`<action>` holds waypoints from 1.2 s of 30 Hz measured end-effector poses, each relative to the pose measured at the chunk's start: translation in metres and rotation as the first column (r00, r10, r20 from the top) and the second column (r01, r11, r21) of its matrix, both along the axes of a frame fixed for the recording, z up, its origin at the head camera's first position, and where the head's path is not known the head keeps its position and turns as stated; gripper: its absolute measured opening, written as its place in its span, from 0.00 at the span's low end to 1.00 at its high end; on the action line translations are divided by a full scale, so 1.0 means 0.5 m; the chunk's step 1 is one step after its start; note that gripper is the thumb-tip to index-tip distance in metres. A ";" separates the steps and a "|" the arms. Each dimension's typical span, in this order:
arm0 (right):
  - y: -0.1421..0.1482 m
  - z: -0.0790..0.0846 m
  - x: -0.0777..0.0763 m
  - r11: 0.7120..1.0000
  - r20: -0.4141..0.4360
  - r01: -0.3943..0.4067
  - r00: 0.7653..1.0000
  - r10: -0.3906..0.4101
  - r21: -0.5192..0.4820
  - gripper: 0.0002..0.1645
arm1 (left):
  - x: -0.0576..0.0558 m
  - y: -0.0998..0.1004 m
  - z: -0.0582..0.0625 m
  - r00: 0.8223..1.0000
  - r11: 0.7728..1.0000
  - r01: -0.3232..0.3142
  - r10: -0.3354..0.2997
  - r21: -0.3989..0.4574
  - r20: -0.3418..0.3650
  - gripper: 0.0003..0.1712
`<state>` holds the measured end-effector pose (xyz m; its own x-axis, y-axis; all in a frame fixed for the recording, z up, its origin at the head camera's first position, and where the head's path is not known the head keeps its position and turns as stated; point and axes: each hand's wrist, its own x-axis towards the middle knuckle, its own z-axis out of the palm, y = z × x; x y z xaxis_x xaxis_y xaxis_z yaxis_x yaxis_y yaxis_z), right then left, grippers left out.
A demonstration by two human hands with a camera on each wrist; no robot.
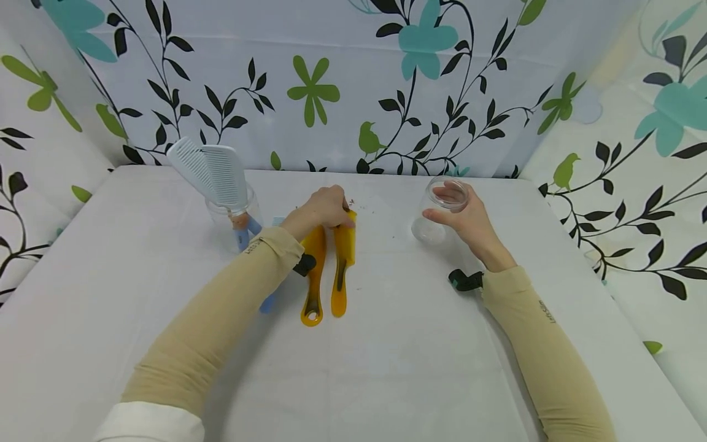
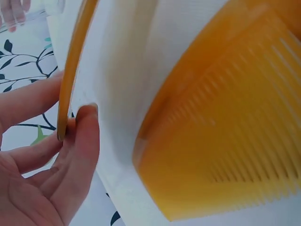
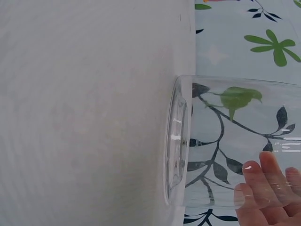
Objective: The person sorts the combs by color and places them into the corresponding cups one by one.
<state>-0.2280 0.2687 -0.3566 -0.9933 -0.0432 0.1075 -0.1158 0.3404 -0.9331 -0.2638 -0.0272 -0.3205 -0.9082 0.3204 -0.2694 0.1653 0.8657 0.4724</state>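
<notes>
My left hand (image 1: 320,210) pinches the head end of an amber plastic comb (image 1: 343,248), with thumb and fingers on either side of it in the left wrist view. That comb appears edge-on there, its handle pointing toward me in the head view. Just to its left lies a second, wider amber comb (image 2: 202,155) with a hole in its handle (image 1: 312,310). My right hand (image 1: 471,221) grips a clear jar (image 1: 426,228) near its rim, fingers around the side. The jar stands upright on the table, its base (image 3: 176,146) at the tabletop.
At the back left, another clear jar (image 1: 254,205) holds light blue combs (image 1: 223,175). A blue comb (image 1: 267,304) lies mostly hidden under my left forearm. Small dark specks dot the white table (image 1: 386,344) near the amber combs. Patterned cloth (image 1: 342,141) hangs behind the table.
</notes>
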 end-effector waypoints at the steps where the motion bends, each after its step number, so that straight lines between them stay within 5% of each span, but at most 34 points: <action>1: 0.000 0.000 0.000 1.000 -0.002 0.001 1.000 -0.001 0.000 0.55 | -0.001 -0.001 0.002 1.000 1.000 -0.010 0.010 0.027 0.015 0.25; 5: 0.000 -0.001 0.000 1.000 -0.004 0.001 1.000 -0.001 -0.003 0.54 | -0.004 -0.005 0.011 0.998 0.993 -0.039 0.034 0.109 0.049 0.21; 13: 0.001 -0.002 0.001 1.000 0.001 0.007 1.000 -0.007 0.010 0.55 | -0.004 -0.010 0.029 0.999 0.979 0.007 -0.013 0.202 0.030 0.17; 21: -0.001 -0.003 -0.001 1.000 -0.007 0.007 1.000 -0.007 0.011 0.54 | 0.005 -0.008 0.060 1.000 0.943 0.009 -0.014 0.333 0.011 0.17; 36: -0.002 -0.007 -0.001 1.000 -0.018 0.005 1.000 -0.004 0.012 0.54 | 0.036 0.010 0.110 0.992 0.877 0.034 0.030 0.480 -0.126 0.17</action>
<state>-0.2287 0.2678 -0.3601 -0.9914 -0.0401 0.1250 -0.1311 0.3522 -0.9267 -0.2459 -0.0220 -0.2657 -0.9231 0.3831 0.0340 0.2524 0.5368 0.8051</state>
